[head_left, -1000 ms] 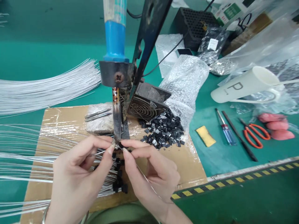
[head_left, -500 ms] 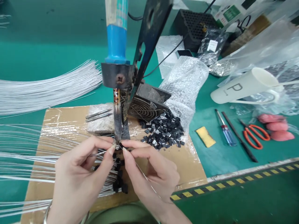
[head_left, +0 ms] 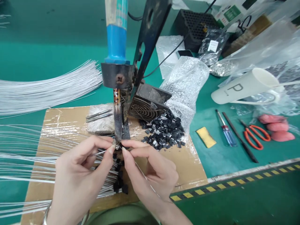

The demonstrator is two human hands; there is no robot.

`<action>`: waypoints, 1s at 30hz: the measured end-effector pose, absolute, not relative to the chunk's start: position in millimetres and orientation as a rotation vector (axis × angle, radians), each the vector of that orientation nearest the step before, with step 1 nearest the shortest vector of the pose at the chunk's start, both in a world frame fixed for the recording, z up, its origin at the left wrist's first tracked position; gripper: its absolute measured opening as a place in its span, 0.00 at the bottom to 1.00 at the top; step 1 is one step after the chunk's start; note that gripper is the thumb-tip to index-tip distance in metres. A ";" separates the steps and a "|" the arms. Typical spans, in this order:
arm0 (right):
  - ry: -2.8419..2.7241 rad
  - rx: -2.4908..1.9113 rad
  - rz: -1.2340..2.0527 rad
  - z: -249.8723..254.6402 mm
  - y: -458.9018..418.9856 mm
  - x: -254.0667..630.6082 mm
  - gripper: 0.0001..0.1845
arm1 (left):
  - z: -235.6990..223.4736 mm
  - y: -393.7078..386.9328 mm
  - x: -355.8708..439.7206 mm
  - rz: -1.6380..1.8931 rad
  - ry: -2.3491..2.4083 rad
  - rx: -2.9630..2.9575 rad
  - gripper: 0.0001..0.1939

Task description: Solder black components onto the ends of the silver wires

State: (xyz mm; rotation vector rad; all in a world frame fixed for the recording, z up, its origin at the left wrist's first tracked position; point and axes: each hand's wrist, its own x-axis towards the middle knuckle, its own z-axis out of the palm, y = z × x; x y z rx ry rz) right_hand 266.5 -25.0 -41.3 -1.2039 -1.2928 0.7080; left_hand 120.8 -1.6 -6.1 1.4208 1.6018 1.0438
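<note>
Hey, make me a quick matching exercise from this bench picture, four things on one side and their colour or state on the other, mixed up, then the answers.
Column one:
1. Sponge
2. Soldering iron
3. Mug
4. Scissors

Column two:
A. White, marked with a letter P
B. Orange-handled
C. Yellow
D. Blue-handled, tip pointing down

Right pairs: 1-C, 2-D, 3-A, 4-B.

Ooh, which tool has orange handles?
The scissor-like tool, rightmost of three; the screwdriver has a blue-and-red handle, the long rod a black one.
</note>
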 end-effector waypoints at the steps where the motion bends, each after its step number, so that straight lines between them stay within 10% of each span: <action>1: -1.293 -1.204 0.709 -41.0 -25.1 266.5 0.11 | -5.7 -1.8 121.2 1.048 1.603 1.421 0.05; 24: -0.974 -1.330 0.741 -47.7 -27.2 289.7 0.05 | -20.4 -7.4 104.1 0.865 1.698 1.581 0.05; 30: -0.617 -1.210 0.883 -63.5 -27.0 348.2 0.28 | -22.5 -13.7 80.6 0.756 1.665 1.933 0.06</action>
